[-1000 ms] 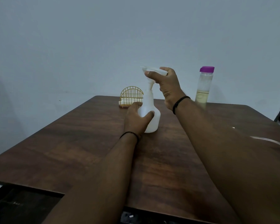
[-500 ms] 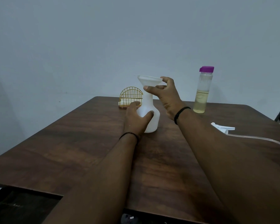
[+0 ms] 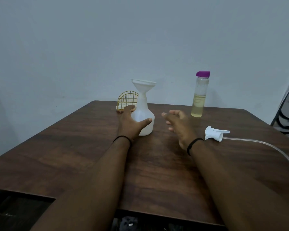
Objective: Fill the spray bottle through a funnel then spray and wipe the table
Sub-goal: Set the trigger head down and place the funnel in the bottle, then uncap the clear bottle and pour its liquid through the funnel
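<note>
From the head view I read the scene near to far. Both forearms reach out over the dark wooden desk, each with a dark band at the wrist.

The left hand grips the lower body of the white spray bottle: the thumb curls across the front of the bottle and the fingers wrap round its far left side. The bottle stands upright on the desk, near the middle and toward the far edge.

The right hand hangs just right of the bottle, not touching it. Its grip is apart: the fingers are loosely spread and hold nothing.

Right of that hand, the white spray head lies on its side on the desk, detached from the bottle. Its clear tube trails off toward the right edge.

A white funnel sits upright with its spout in the bottle neck.

Farther back and to the right stands a clear bottle with a purple cap, holding pale yellow liquid in its lower part. Behind the spray bottle on the left stands a gold wire holder at the far desk edge.
</note>
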